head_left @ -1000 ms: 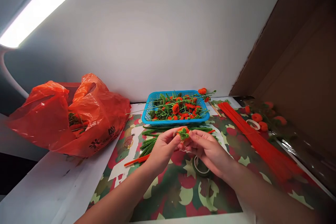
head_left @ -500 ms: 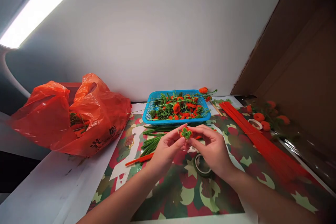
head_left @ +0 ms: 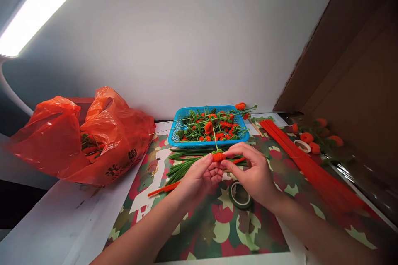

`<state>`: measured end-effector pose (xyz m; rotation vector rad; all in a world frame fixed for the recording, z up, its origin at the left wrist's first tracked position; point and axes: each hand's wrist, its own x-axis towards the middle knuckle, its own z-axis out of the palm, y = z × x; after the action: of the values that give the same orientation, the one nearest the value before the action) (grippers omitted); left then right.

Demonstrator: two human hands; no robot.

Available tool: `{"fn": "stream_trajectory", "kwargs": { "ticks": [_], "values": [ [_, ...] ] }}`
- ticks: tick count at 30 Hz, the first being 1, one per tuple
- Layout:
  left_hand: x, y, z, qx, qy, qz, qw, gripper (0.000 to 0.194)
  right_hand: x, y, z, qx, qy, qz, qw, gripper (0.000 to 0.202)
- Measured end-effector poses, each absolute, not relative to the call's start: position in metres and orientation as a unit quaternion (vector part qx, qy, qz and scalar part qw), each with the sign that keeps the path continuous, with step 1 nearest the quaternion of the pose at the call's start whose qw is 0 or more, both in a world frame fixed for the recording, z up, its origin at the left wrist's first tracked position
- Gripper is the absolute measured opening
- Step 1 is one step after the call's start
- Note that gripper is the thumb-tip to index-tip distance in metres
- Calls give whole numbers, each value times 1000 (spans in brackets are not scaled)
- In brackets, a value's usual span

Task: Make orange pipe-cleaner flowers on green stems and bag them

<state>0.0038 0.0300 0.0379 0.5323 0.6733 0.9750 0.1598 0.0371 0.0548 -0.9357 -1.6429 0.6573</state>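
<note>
Head view: left fingers (head_left: pixel 201 165) and right fingers (head_left: pixel 233 168) clamp the orange flower (head_left: pixel 218 157), now stem-up.

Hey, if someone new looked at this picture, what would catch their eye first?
Probably the glowing lamp at the top left and the big red-orange plastic bag below it. Next, the bright blue basket of orange and green pieces at the table's back, near the middle. Just in front of it, a small orange-and-green piece sits at the fingertips of the left hand and right hand.

Tape (head_left: pixel 243 206), green stems (head_left: pixel 180 171) and basketed orange flowers (head_left: pixel 208 127) suggest a craft workspace.
</note>
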Motion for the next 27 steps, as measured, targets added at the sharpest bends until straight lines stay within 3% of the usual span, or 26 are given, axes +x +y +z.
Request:
{"fn": "stream_trajectory", "kwargs": {
  "ticks": [6, 16, 18, 27],
  "values": [
    [5, 31, 35, 313, 341, 466, 754, 34, 158, 36, 59, -423, -688, 311, 501, 4],
    [-6, 28, 46, 576, 400, 491, 518, 22, 159, 34, 62, -431, -681, 361, 468, 7],
    [-8, 29, 47, 596, 398, 497, 488, 29, 160, 35, 65, -418, -703, 349, 458, 8],
    [-4, 27, 51, 490, 389, 508, 592, 19, 162, 34, 72, -408, -740, 278, 456, 14]
  ]
}}
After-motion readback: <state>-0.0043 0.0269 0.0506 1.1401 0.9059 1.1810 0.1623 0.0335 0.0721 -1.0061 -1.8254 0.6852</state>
